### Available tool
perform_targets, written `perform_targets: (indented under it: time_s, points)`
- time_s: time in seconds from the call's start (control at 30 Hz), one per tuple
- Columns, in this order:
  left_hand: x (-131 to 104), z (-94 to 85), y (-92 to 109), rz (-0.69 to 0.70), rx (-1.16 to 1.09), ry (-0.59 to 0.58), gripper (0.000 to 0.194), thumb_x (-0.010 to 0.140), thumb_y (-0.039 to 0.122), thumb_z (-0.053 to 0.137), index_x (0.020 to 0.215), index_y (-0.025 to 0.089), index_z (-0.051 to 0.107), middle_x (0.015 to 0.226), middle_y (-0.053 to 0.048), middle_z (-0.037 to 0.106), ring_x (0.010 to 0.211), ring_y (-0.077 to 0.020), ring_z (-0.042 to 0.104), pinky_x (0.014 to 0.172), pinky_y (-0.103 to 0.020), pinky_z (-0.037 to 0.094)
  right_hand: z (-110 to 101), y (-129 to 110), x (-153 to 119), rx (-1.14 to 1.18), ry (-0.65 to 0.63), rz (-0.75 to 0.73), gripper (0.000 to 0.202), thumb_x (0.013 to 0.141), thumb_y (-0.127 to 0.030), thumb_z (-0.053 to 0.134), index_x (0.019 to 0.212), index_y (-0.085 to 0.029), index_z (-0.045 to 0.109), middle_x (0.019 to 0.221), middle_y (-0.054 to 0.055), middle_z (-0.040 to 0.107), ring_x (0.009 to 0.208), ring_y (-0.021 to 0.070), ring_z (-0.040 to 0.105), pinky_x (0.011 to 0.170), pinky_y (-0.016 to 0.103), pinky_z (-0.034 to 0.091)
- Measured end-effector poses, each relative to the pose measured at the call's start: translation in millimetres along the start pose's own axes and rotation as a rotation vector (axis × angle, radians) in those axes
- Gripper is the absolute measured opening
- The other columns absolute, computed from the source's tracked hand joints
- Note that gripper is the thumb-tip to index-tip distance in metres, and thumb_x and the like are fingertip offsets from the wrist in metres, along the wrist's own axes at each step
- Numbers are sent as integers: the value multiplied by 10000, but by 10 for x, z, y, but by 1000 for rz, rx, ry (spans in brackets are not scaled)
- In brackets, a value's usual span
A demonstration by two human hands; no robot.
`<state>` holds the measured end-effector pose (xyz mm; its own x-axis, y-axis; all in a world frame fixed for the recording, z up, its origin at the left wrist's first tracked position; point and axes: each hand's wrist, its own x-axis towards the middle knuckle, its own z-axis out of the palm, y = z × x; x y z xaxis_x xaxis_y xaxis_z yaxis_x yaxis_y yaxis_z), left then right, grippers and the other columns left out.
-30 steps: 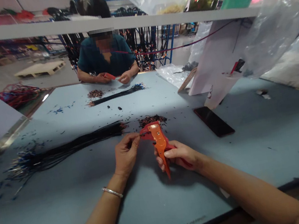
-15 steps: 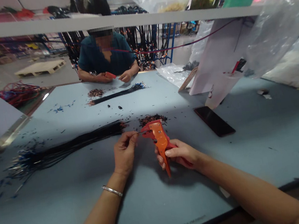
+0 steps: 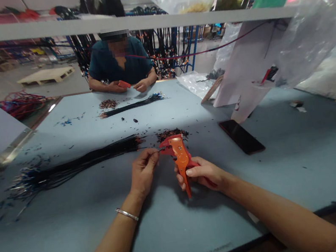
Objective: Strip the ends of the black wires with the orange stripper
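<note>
My right hand (image 3: 200,174) is wrapped round the handles of an orange and red wire stripper (image 3: 180,156), its jaws pointing left. Thumb and fingers of my left hand (image 3: 144,168) pinch a thin black wire (image 3: 159,150) close to those jaws; whether its tip lies between them is too small to tell. Left of my hands lies a long bundle of black wires (image 3: 90,160), with blue and white ends at the left and coppery ends at the right. Just behind the stripper is a heap of dark and coppery scraps (image 3: 169,134).
Across the table (image 3: 161,239) sits a co-worker (image 3: 121,65) holding a red tool (image 3: 123,84), behind another wire bundle (image 3: 134,105) and scrap pile (image 3: 108,104). A black phone (image 3: 241,137) lies to the right. A white shelf (image 3: 74,28) with plastic bags spans overhead.
My left hand has shifted slightly right, bringing its fingertips nearer to the stripper's jaws. My right hand and the stripper have stayed almost in place.
</note>
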<state>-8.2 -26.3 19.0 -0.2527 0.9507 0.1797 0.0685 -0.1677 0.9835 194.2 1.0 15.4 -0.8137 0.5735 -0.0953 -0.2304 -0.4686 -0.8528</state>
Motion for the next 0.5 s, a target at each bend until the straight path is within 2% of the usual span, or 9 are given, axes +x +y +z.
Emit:
perform_targets:
  time_s: [0.2,0.5]
  points:
    - [0,12,34,-39,-59,0,253,770,434,658,742,185,629,575,39,474,514,-94,381,483,-220,301,-8,2,-3,-4,-8,-1,367,723,-337,760,983,-114,629,807,57,668,666,164,660,621,288,539]
    - [17,-23,14,33,25,2,237,788,404,653,711,181,626,600,33,458,570,-109,383,543,-232,319,-7,-3,-2,-3,-11,0,363,734,-335,755,988,-110,626,822,58,664,681,161,666,634,284,537]
